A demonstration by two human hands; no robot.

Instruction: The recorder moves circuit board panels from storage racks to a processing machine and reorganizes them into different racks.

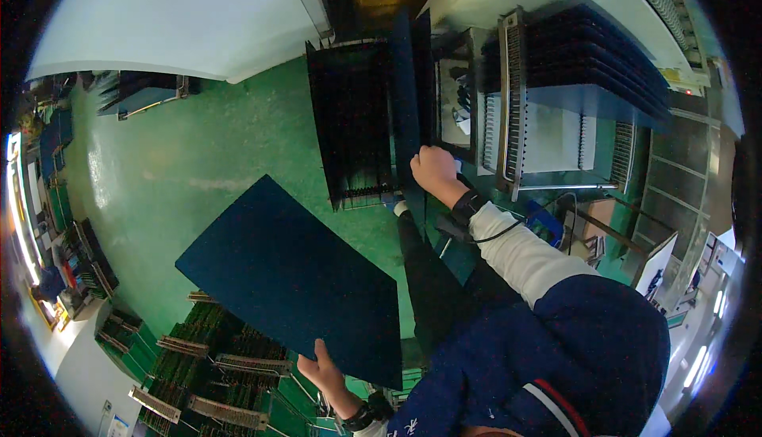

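Note:
My left hand (324, 375) grips a large flat dark blue panel (298, 278) by its near edge, with the thumb lying on top. The panel is tilted over the green floor, to the left of my legs. My right hand (436, 172) is closed, its fingers curled at the edge of an upright dark blue panel (406, 80); its fingertips are partly hidden. Just left of that panel, a rack (349, 119) on the floor holds several dark panels on edge.
A metal rack (512, 103) with stacked dark panels (595, 64) stands at right. Racks filled with boards (206, 350) are at lower left, near the green floor (214, 143). A large white surface (182, 16) fills the upper left. A cable (548, 203) hangs by my right forearm.

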